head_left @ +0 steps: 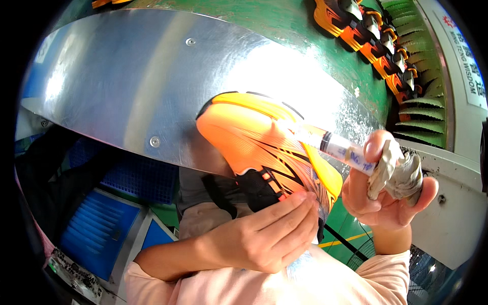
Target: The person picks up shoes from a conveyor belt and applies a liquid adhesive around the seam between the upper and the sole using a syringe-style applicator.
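Note:
An orange running shoe (244, 129) with black stripes and a yellow-orange sole is tilted over the near edge of the metal table, its toe pointing left. My left hand (274, 231) pinches the shoe's side near the heel, fingers pressed together. My right hand (371, 201) is closed around a clear syringe-like tube (348, 153) with blue handwriting. The tube's narrow tip points left and meets the shoe near the sole edge. A crumpled grey-beige wad (399, 175), perhaps cloth, sits in the same hand at the tube's rear end.
The shiny metal table (112, 76) stretches to the left, with screw heads in it. Beyond lies a green surface (264, 18). Several orange and black shoes (373, 48) stand in a row at far right, beside green bristle-like strips (419, 66). A blue crate (137, 173) sits below left.

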Available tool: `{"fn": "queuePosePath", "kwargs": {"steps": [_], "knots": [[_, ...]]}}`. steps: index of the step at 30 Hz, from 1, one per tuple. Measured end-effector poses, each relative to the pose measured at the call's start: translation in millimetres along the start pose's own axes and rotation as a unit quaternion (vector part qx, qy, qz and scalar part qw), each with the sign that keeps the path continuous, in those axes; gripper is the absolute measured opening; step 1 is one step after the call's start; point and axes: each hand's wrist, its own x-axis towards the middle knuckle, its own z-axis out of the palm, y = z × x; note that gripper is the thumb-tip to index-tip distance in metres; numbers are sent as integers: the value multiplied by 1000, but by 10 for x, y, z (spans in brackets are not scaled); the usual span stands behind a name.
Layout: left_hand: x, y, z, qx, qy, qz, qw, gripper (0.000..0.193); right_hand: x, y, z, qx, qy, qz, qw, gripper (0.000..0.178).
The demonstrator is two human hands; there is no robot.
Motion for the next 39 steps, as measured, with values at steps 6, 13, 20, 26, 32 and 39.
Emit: {"fn": "queuePosePath", "kwargs": {"steps": [6, 13, 20, 26, 32, 39], "knots": [[28, 39, -44, 19, -38, -10, 999, 16, -332, 388, -75, 127, 26, -122, 984, 96], [90, 63, -75, 53, -67, 1, 996, 17, -560, 528, -113, 167, 53, -112, 978, 98], [75, 58, -55, 81, -71, 19, 994, 11, -861, 753, -192, 227, 30, -123, 966, 98], [113, 96, -67, 89, -104, 22, 990, 13, -1174, 919, -269, 281, 32, -136, 949, 96], [209, 99, -48, 98, -107, 23, 989, 14, -1375, 1024, -333, 332, 58, -129, 933, 97], [430, 97, -80, 113, -184, 7, 976, 30, -1520, 1178, -440, 371, 89, -140, 914, 99]]}}
